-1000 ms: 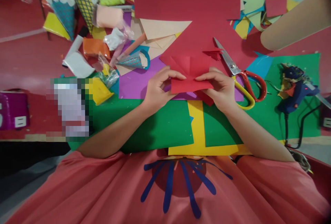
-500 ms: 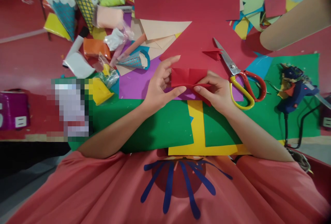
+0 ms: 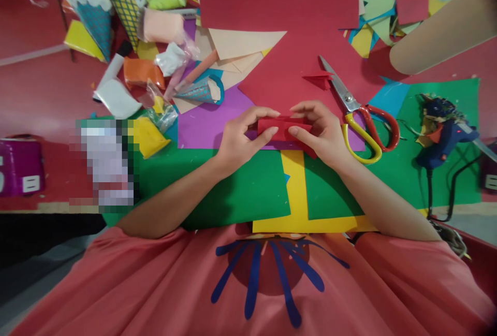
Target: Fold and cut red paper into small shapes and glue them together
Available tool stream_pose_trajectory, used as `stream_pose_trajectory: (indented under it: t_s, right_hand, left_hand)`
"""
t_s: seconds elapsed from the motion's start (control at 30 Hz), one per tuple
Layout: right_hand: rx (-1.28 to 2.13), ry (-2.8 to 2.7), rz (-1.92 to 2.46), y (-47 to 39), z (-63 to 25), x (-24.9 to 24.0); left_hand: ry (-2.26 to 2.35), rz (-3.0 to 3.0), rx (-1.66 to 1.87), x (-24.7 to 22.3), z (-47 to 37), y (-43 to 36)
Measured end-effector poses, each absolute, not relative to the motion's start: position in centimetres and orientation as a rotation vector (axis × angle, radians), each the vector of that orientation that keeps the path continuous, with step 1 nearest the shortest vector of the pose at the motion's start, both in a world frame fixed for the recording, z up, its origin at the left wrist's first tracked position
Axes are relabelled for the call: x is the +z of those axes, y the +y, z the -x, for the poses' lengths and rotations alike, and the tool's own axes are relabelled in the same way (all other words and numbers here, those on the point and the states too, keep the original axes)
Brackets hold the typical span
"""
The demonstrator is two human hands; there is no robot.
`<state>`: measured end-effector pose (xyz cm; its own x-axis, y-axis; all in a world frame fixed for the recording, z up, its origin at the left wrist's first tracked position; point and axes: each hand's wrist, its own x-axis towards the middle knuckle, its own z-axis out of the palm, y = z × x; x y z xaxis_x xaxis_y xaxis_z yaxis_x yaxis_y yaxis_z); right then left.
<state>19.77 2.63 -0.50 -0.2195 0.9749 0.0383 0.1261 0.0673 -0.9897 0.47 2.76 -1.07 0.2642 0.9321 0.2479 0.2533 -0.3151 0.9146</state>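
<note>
Between my two hands is a small piece of red paper [image 3: 282, 130], bent into a narrow folded strip above the purple sheet [image 3: 202, 129]. My left hand [image 3: 243, 136] pinches its left end, thumb in front and fingers behind. At the right end, my right hand [image 3: 320, 131] grips it the same way; a red corner pokes out below that thumb. Scissors [image 3: 351, 103] with one yellow and one red handle lie just right of my right hand, blades apart. Small folded red scraps [image 3: 319, 80] rest by the blade.
Green sheets [image 3: 217, 191] and a yellow sheet [image 3: 295, 186] lie in front of me. A glue gun [image 3: 442, 142] with a cord is at the right, below a cardboard tube [image 3: 438, 35]. Clay packets [image 3: 143, 72] and paper cones [image 3: 93, 17] crowd the left back.
My left fingers have come down onto the red paper's left end, and my right fingers have moved up behind it. The paper's upper flap is now folded down into a narrower strip.
</note>
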Motion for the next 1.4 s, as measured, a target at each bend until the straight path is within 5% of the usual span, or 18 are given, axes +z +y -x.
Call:
stream_pose_trajectory:
  t_s: [1.4]
  right_hand:
    - [1.321, -1.48, 1.224, 2.32, -19.52, 0.1]
  left_hand:
    - [1.091, -1.659, 1.038, -0.82, -0.61, 3.15]
